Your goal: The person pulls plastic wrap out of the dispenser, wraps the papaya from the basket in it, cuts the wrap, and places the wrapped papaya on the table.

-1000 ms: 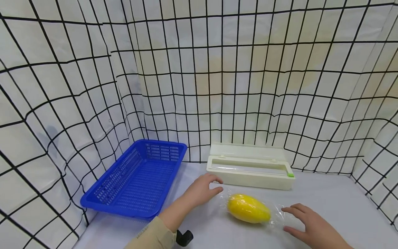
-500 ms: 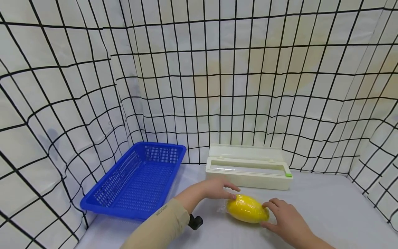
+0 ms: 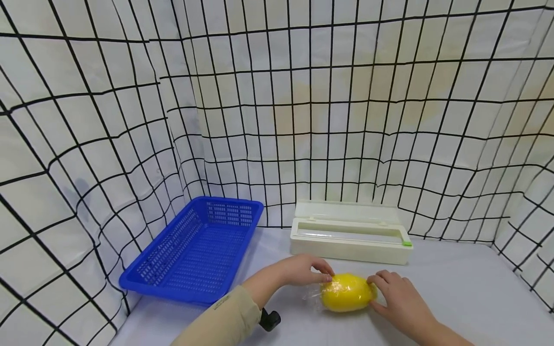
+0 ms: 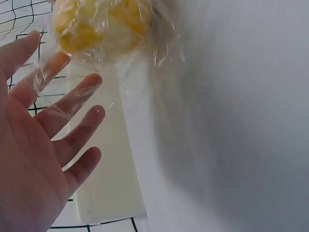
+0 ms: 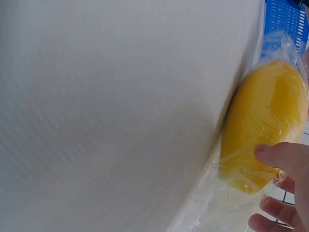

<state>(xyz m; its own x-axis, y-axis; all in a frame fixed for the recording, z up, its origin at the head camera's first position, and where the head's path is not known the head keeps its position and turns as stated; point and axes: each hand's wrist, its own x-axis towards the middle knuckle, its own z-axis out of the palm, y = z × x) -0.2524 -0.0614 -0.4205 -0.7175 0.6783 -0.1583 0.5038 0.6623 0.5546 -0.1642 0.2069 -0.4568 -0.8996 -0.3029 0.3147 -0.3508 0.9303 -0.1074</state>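
A yellow mango [image 3: 346, 293], wrapped in clear cling film, lies on the white table in the head view. My left hand [image 3: 303, 270] is at its left end, thumb and index finger touching the wrapped fruit there. In the left wrist view, the fingers of the left hand [image 4: 43, 130] are spread and fairly straight, with loose film [image 4: 166, 43] around the mango's end. My right hand [image 3: 400, 300] holds the right end. The right wrist view has the right thumb [image 5: 270, 152] pressed on the mango [image 5: 265, 116], other fingers on the far side.
Behind the hands stands a white cling film dispenser [image 3: 350, 252], lid raised, a roll inside. A blue plastic basket [image 3: 246, 245] sits at the left. White sheeting with a black grid [image 3: 329, 120] encloses the table. A black object [image 3: 270, 320] is under the left wrist.
Both hands have moved inward from either side onto the mango's ends. The loose film at its right end now lies by the right hand, and the mango has turned slightly.
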